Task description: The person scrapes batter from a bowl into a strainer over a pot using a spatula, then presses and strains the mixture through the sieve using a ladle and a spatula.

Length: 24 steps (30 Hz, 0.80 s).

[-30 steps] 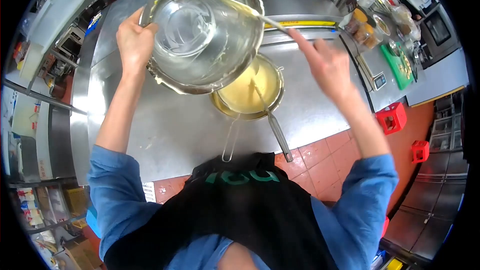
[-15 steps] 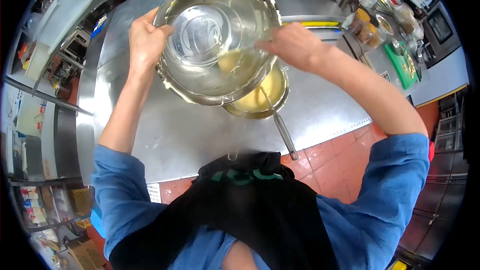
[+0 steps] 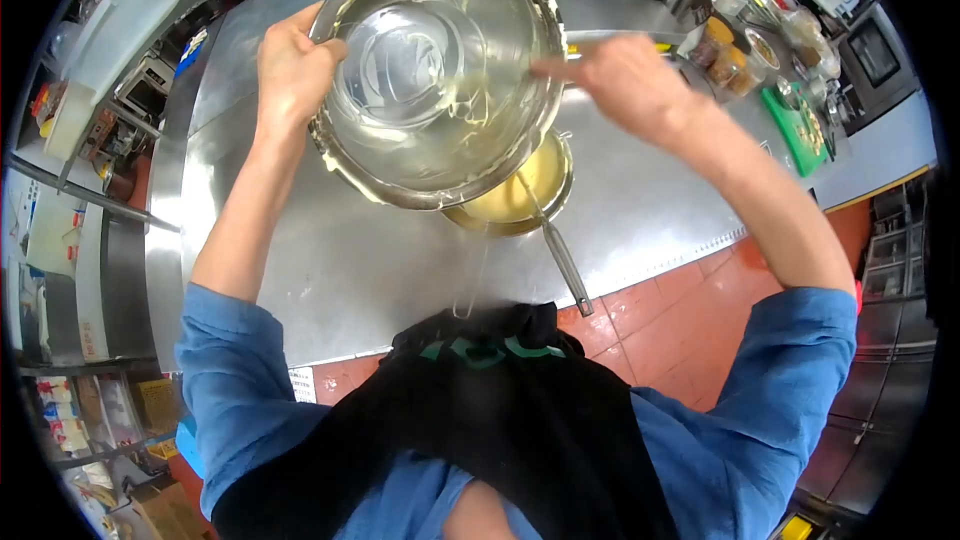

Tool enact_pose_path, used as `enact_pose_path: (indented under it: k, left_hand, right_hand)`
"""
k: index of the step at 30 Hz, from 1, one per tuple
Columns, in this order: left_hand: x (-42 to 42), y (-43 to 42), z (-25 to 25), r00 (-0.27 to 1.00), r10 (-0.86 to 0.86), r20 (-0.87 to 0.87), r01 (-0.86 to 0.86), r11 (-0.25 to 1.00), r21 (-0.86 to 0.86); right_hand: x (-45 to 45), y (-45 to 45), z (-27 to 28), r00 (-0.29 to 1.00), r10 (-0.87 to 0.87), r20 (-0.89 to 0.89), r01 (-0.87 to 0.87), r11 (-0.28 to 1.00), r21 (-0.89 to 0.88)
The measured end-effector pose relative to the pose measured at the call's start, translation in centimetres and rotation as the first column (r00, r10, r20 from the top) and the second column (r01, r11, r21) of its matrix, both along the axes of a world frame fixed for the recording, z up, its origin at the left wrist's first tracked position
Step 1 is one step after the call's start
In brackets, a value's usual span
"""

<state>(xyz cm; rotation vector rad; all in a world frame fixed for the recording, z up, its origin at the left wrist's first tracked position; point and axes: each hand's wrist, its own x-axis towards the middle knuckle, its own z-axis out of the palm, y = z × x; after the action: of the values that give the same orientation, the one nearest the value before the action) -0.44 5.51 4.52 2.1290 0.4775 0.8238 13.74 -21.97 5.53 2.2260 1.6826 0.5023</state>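
Observation:
My left hand (image 3: 295,65) grips the left rim of a large metal mixing bowl (image 3: 400,155), thumb over the edge. The bowl is tilted, its inside facing me, with pale creamy smears along rim and wall. At its right rim my right hand (image 3: 630,85) is closed and blurred; what it holds reaches toward the bowl's inside and cannot be made out. Below the bowl, partly hidden by it, stands a smaller metal container (image 3: 565,195) with yellow batter-like liquid (image 3: 540,180). A utensil with a metal handle (image 3: 567,265) rests in it, its head hidden.
Underneath is a steel worktable (image 3: 350,270), its front edge close to my apron. To the right are lidded jars (image 3: 725,65) and a green cutting board (image 3: 795,130) with chopped pieces. Shelves line the left side (image 3: 110,50).
My right hand has moved slightly right and away from the bowl's inside. A pale yellowish patch in the bowl is gone from its earlier spot. My left hand keeps its grip.

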Motion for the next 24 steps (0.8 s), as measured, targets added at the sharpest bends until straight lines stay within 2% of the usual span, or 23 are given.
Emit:
enact_pose_path:
  k: [1, 3, 6, 7, 9, 12, 13, 15, 16, 19, 21, 23, 24]
  left_hand:
    - [-0.2, -0.4, 0.1, 1.000, 0.013, -0.016, -0.013, 1.000, 0.028]
    - [0.1, -1.1, 0.4, 0.999, 0.028, -0.030, -0.026, 0.996, 0.086]
    - [0.3, -0.4, 0.0, 0.999, -0.031, 0.024, 0.033, 0.998, -0.053]
    - [0.1, -0.4, 0.0, 0.999, -0.022, 0.042, 0.023, 0.999, -0.044]
    - [-0.2, -0.1, 0.2, 0.997, 0.012, 0.082, -0.009, 0.999, -0.033]
    - [-0.6, 0.1, -0.3, 0.993, 0.077, 0.087, -0.080, 0.996, 0.036]
    - [-0.4, 0.1, -0.5, 0.993, 0.087, 0.077, -0.091, 0.994, 0.055]
    - [-0.3, 0.8, -1.0, 0.994, 0.068, 0.085, -0.075, 0.994, 0.080]
    - [-0.3, 0.9, -1.0, 0.994, 0.067, 0.087, -0.074, 0.994, 0.078]
    - [-0.9, 0.3, -0.5, 0.989, 0.093, 0.113, -0.103, 0.991, 0.084]
    - [-1.2, -0.5, 0.2, 0.988, 0.119, 0.097, -0.127, 0.989, 0.079]
    - [-1.3, -1.6, 0.8, 0.989, 0.142, 0.050, -0.146, 0.985, 0.088]
    - [-1.3, -1.9, 0.8, 0.989, 0.147, 0.017, -0.148, 0.984, 0.097]
  right_hand:
    - [-0.6, 0.4, 2.2, 0.998, 0.014, 0.058, -0.015, 1.000, 0.023]
    - [0.5, 1.1, 4.1, 0.939, 0.156, 0.308, -0.244, 0.931, 0.272]
    - [1.7, 1.7, 2.5, 0.913, 0.096, 0.398, -0.236, 0.917, 0.322]
    - [1.2, 1.7, 0.8, 0.965, -0.090, 0.248, 0.037, 0.977, 0.210]
    - [1.1, 1.0, -2.9, 0.993, -0.108, -0.048, 0.112, 0.990, 0.091]
    - [-1.2, 1.2, -2.2, 0.985, -0.060, -0.164, 0.065, 0.998, 0.026]
    - [-1.7, 1.3, -1.1, 0.985, -0.144, -0.100, 0.146, 0.989, 0.015]
    - [-0.9, 0.1, 0.8, 0.971, -0.074, 0.226, 0.019, 0.971, 0.237]
    - [-0.2, -0.5, 1.6, 0.949, -0.086, 0.302, -0.001, 0.961, 0.277]
    - [-0.9, -1.9, -1.8, 0.928, -0.203, 0.313, 0.165, 0.975, 0.147]
    - [-1.8, -2.4, -5.8, 0.993, -0.120, -0.012, 0.120, 0.985, 0.124]
    - [-2.5, -2.0, -7.2, 0.970, -0.021, -0.241, 0.084, 0.962, 0.258]
    - [-2.7, -1.7, -6.8, 0.978, -0.056, -0.199, 0.111, 0.955, 0.275]
